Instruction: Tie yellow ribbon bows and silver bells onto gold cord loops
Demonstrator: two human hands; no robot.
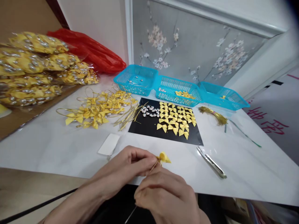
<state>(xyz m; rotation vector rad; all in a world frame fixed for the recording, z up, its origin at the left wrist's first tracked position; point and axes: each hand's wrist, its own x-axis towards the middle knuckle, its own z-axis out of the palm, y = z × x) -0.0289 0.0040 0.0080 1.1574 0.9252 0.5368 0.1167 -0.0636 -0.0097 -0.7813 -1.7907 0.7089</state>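
Between my two hands, near the table's front edge, is a yellow ribbon bow (164, 157). My left hand (134, 161) pinches it at its left side with thumb and forefinger. My right hand (165, 193) is closed around a thin gold cord (154, 165) that runs from the bow down through its fingers. A thin strand also shows below the right hand. Beyond the hands lies a black mat (144, 129) with rows of yellow bows (173, 118) and a cluster of silver beads (149, 111). Part of the bow is hidden by my fingertips.
Metal tweezers (211, 162) lie at right, near a bundle of gold cords (213, 115). Three blue baskets (178, 99) stand along the back. Finished-looking bows with cords (98, 109) are heaped at left, beside bagged bows (30, 68). A white card (109, 144) lies by my left hand.
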